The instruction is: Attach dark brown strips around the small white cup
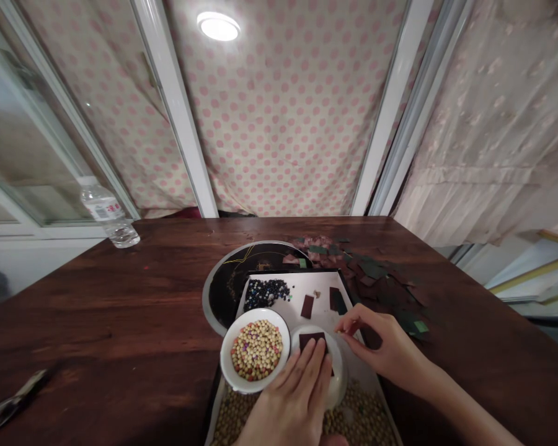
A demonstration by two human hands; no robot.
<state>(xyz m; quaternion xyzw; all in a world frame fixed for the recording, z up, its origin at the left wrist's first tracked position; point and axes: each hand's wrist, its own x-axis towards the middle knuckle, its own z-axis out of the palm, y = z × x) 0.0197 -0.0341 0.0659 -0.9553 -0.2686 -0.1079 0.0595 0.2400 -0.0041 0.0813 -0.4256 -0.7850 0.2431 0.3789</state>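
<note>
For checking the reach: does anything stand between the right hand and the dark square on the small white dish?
Nothing visible does. The right hand is close beside the dark square on the white dish; the left hand's fingers cover only its lower part.

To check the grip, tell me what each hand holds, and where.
The left hand presses the near edge of a dark square chip; the right hand pinches something too small to identify.
</note>
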